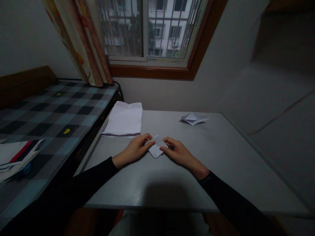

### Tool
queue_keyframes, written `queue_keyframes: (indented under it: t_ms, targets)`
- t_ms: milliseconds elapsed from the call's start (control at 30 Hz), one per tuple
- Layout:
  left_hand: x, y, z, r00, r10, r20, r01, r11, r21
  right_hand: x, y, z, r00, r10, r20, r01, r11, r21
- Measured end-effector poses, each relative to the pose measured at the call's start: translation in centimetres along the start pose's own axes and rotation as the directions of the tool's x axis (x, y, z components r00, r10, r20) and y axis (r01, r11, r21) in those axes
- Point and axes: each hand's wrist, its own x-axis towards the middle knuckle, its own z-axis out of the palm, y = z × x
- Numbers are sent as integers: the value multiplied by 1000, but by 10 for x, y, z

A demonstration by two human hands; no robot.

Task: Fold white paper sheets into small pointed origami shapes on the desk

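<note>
Left hand [134, 151] fingers [147, 137] pinched on a raised flap of the small folded paper [156, 151]. Right hand [178, 152] fingers [167, 141] clamp its right edge. Paper sits mid-table [172, 186]. I read its tip pointing near, long axis near–far. My worry: the thin flap slips and the crease wanders in this dim light. Paper stack [124, 119] far left.

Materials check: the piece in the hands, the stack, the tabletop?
The piece: thin white paper, matte; it holds sharp creases and a lifted flap.
The stack: the same matte white paper, sheet edges showing at the front.
The table: smooth grey top with a dull sheen, likely laminate or painted board; cannot tell which.
</note>
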Motion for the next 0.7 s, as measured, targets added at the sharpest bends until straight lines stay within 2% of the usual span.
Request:
queue_keyframes:
  t_ms: [167,300,400,500,600,700]
  targets:
    - [1,-2,1,994,43,105,-22,981,-194,-2,4,0,998,44,-40,-41,997,66]
    - [0,-4,3,988,-8,156,47,968,-247,-4,6,2,998,13,-62,-10,999,41]
    - [-1,-6,5,982,-40,186,95,949,-301,-4,4,0,990,-93,-105,91,996,-26]
    - [-1,-9,6,985,-49,168,107,927,-359,-4,-1,-4,954,-265,-137,237,952,-192]
    - [2,-13,5,990,-77,114,115,916,-384,-4,-5,-7,927,-372,-48,339,887,-312]
    - [4,-17,3,994,-74,82,100,914,-392,-3,-3,-9,909,-417,-11,380,837,-394]
